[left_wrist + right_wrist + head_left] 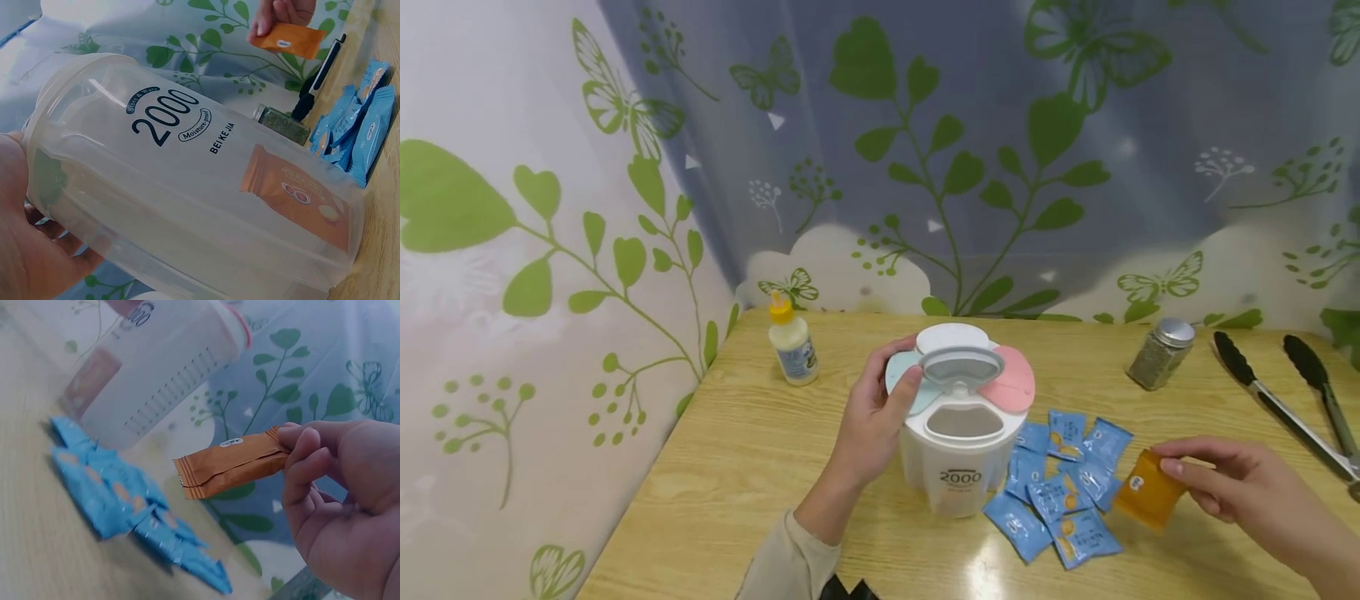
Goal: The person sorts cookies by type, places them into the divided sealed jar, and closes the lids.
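The left hand grips the upper left side of a clear container, its thumb by the raised grey flap over an oval opening. Pink and pale-green lids on the container are down. Inside the container, the left wrist view shows an orange packet through the wall. My right hand pinches another orange packet by its edge, to the right of the container and above the wood table. Several blue packets lie in a pile between the container and the right hand.
A glue-like bottle with a yellow cap stands at the back left of the table. At the back right are a glass jar with a silver lid and black-tipped tongs. A leaf-patterned curtain hangs behind.
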The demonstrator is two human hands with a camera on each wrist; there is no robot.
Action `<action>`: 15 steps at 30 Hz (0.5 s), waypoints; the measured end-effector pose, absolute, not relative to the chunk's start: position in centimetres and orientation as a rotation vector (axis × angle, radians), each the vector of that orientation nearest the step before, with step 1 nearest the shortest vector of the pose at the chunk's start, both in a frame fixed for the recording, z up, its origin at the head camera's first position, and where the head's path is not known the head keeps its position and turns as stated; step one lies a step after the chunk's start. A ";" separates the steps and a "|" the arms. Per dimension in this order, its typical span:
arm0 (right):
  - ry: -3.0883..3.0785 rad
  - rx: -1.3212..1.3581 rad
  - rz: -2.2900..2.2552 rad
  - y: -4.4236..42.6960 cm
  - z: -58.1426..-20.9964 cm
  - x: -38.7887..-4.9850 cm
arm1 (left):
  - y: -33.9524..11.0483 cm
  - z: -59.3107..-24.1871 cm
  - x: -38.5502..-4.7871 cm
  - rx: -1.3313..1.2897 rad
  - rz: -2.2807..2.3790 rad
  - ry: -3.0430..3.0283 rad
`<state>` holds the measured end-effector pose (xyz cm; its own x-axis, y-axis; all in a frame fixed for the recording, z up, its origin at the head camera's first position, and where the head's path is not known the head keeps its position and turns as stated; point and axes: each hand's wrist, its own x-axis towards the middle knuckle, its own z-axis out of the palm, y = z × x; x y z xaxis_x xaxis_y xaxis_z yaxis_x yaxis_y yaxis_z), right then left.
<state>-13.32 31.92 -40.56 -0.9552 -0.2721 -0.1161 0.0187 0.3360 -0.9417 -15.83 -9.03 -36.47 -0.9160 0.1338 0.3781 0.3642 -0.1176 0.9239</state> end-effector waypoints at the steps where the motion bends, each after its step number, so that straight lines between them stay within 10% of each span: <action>1: 2.320 -0.249 -1.699 31.9 -40.4 -13.4 | -9.0 -36.5 -15.8 -0.570 -2.166 -1.968; 15: 2.008 -0.549 -2.081 29.7 -37.5 -14.1 | -9.1 -36.5 -15.8 -0.604 -2.147 -1.967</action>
<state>-14.08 29.74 -37.52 -0.9115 -0.3913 0.1269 -0.1130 -0.0585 -0.9919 -15.80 -9.09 -36.46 -0.9040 0.1463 0.4018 0.3876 -0.1168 0.9144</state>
